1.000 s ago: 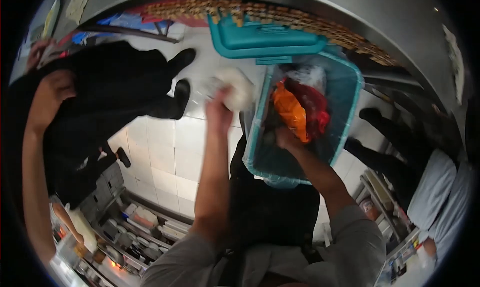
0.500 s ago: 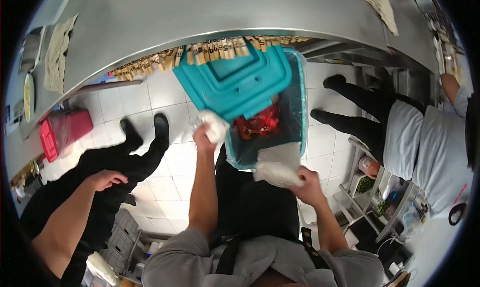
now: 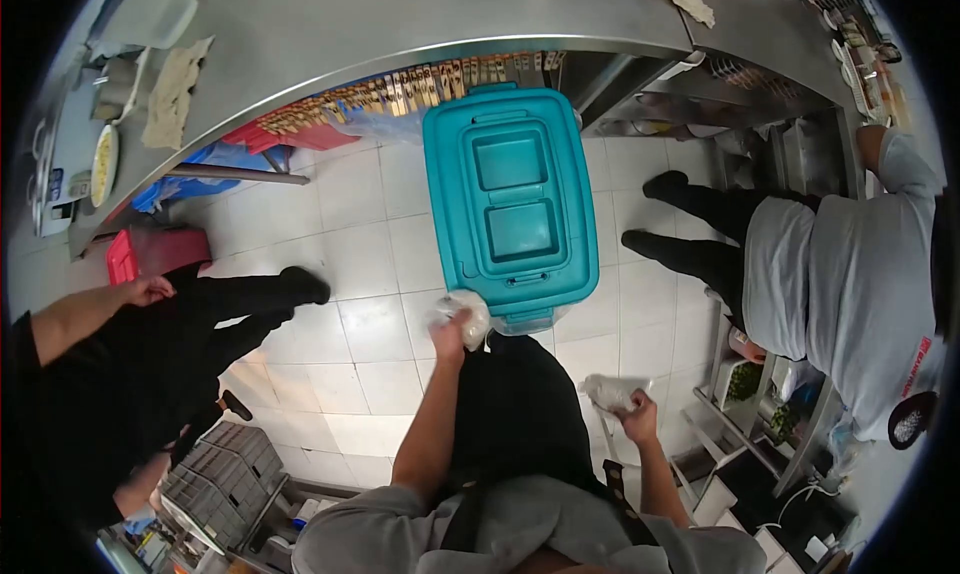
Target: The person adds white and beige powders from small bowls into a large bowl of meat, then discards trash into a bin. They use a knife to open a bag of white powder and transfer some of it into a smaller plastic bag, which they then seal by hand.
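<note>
My left hand is closed on a clear plastic bag of white stuff; what exactly fills it I cannot make out. That bag is at the near left corner of a teal lid, which now lies over the teal bin and hides its inside. Clear liner plastic shows under the lid's near edge. Off to the right and apart from the bin, my right hand grips a second clear bag of white stuff.
A steel counter with several clips along its front edge runs across the far side. One co-worker is at the left, another at the right. Grey crates and a red bin are at the left.
The teal lid has gone from tilted and half off to covering the bin. My right hand has drawn back from over the bin, down and right. The left co-worker has moved left.
</note>
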A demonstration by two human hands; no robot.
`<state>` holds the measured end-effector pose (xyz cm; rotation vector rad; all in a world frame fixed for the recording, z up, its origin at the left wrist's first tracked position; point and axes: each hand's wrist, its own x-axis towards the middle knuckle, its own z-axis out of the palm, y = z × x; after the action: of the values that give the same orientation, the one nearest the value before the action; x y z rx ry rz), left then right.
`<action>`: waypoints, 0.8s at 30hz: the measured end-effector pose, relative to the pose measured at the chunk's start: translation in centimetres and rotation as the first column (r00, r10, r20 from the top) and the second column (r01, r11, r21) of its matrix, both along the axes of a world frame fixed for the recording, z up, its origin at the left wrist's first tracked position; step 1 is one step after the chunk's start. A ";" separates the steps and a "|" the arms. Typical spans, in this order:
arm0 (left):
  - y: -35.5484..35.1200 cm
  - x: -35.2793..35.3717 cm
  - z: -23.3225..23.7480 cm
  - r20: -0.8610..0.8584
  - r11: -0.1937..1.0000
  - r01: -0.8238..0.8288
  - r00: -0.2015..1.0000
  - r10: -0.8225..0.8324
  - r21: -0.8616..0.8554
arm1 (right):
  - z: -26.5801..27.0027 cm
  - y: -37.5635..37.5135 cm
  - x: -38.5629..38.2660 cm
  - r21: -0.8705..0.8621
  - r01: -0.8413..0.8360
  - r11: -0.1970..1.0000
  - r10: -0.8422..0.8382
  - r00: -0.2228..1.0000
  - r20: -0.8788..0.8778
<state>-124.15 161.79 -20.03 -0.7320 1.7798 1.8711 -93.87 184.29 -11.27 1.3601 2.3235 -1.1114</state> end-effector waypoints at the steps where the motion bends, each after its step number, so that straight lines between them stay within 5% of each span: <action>1: -0.4 1.9 -3.4 -0.398 0.988 0.023 0.914 -0.083 -0.151 | -0.6 -0.6 1.5 -0.009 0.031 0.999 -0.030 0.999 0.031; 3: 3.4 1.0 3.6 -0.479 0.973 0.218 0.848 -0.226 -0.073 | -2.6 -2.1 5.2 -0.053 0.097 0.994 -0.096 0.995 0.012; 4: 3.5 0.6 2.1 -0.651 0.796 0.259 0.465 -0.600 -0.547 | -3.0 -2.7 6.4 -0.070 0.098 0.993 -0.094 0.994 0.061; 6: 6.1 1.5 4.5 -0.364 0.507 0.454 0.368 -0.855 -0.733 | -5.0 -4.2 9.8 -0.078 0.099 0.992 -0.087 0.985 0.146; 7: 6.9 2.5 4.4 -0.369 0.512 0.444 0.372 -0.852 -0.735 | -5.3 -4.7 10.9 -0.097 0.111 0.989 -0.096 0.985 0.145; 9: 7.2 4.0 3.0 -0.035 0.219 0.624 0.294 -0.955 -0.750 | -6.4 -5.7 12.8 -0.099 0.099 0.990 -0.079 0.979 0.189; 10: 7.1 3.6 2.6 -0.035 0.212 0.617 0.286 -0.958 -0.758 | -6.2 -6.1 12.5 -0.118 0.169 0.979 -0.122 0.936 0.332; 12: 7.4 3.4 2.3 -0.182 0.323 0.581 0.288 -0.940 -0.747 | -13.2 -7.8 19.4 -0.302 0.367 0.880 -0.314 0.926 0.210; 16: 9.2 1.8 1.2 -0.189 0.354 0.540 0.338 -0.922 -0.764 | -14.7 -8.7 18.9 -0.194 0.264 0.945 -0.212 0.944 0.251; 18: 10.6 -0.9 0.4 -0.260 0.404 0.507 0.332 -0.907 -0.762 | -19.0 -9.7 21.6 -0.640 0.559 0.527 -0.656 0.747 0.113; 19: 11.2 -2.8 -0.2 -0.320 0.454 0.474 0.339 -0.885 -0.754 | -10.7 -8.6 14.7 -0.202 0.246 0.948 -0.217 0.964 0.156; 20: 11.6 -4.5 -1.1 -0.320 0.449 0.476 0.329 -0.888 -0.756 | -12.5 -9.3 15.3 -0.204 0.255 0.945 -0.226 0.962 0.153; 22: 14.6 -9.1 -2.6 -0.323 0.410 0.391 0.270 -0.907 -0.824 | -19.3 -9.8 17.1 -0.414 0.536 0.735 -0.436 0.842 0.316; 23: 16.1 -11.5 -1.8 -0.262 0.316 0.381 0.186 -0.947 -0.869 | -15.6 -9.2 14.4 -0.252 0.378 0.891 -0.329 0.919 0.217; 24: 17.8 -14.2 -0.7 -0.203 0.225 0.358 0.100 -0.974 -0.906 | -18.2 -9.6 15.3 -0.339 0.451 0.825 -0.424 0.892 0.155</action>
<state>-138.35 179.54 -20.71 1.0862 2.6166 0.6211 -78.56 174.74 -29.45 1.7856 1.6649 -1.5011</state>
